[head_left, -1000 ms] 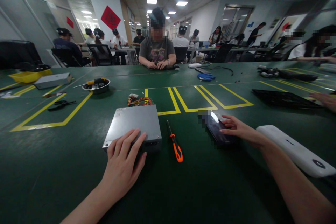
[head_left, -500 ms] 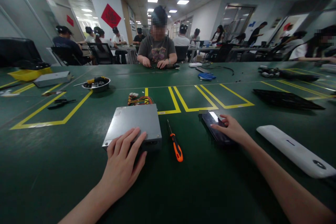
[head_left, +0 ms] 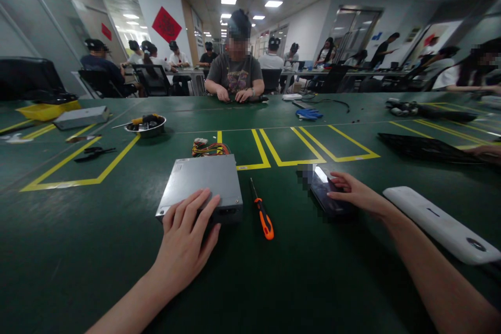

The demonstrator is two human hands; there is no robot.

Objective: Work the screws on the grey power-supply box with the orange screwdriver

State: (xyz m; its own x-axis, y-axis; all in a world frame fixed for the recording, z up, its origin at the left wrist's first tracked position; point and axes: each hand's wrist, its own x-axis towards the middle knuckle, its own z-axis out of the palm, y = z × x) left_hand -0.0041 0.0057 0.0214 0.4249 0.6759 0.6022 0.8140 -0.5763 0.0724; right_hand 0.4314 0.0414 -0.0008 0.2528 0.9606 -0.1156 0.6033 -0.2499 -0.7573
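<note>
My left hand point(head_left: 188, 235) lies over the near edge of a grey metal computer power supply point(head_left: 203, 177). Its fingers are stretched out on the top, with the thumb at the front side. Behind the box, a bundle of coloured cables point(head_left: 211, 149) lies on the table. An orange and black screwdriver point(head_left: 263, 214) rests to the right of the box, its tip pointing away from me. Further right, my right hand point(head_left: 354, 193) is at the right edge of a dark phone point(head_left: 326, 195), fingers bent a little and apart. Whether it presses the screen I cannot tell.
A white elongated device point(head_left: 434, 222) lies at the right, with a black panel point(head_left: 426, 148) beyond it. Yellow tape point(head_left: 301, 162) marks the green table. A metal bowl of tools point(head_left: 146, 128) stands at the left. Across the table sits a person point(head_left: 237, 70).
My right hand has shifted slightly right, away from the middle of the phone's screen. My left hand stays on the power supply. Another person's hand has appeared at the black panel.
</note>
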